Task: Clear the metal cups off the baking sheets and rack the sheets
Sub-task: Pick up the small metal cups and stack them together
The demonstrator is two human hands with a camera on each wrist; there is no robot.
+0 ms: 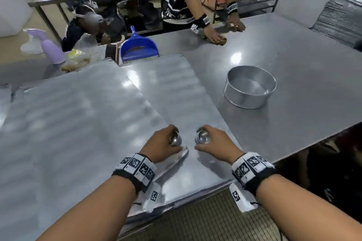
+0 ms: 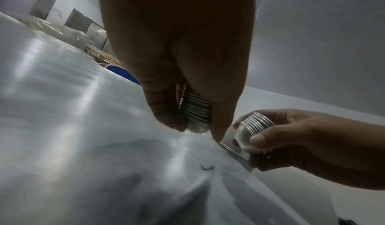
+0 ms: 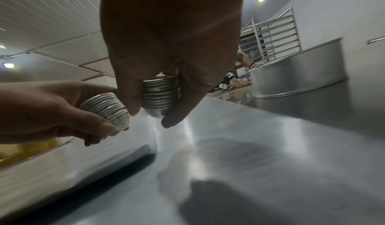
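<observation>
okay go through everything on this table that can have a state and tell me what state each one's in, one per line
left hand: grips a nested cup stack
right hand: grips a second cup stack
baking sheets: flat on table, no cups on them
round pan: upright, empty
blue dustpan: propped at table's far edge

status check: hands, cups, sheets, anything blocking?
Left hand grips one nested cup stack; right hand grips another. Baking sheets bare, not racked. Round pan ahead, path open.

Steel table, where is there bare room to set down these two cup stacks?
Bare steel table lies around the round pan: right of it, and between it and the near edge. The pan is empty. The far side is crowded by another person's hands; the baking sheets fill the left.
</observation>
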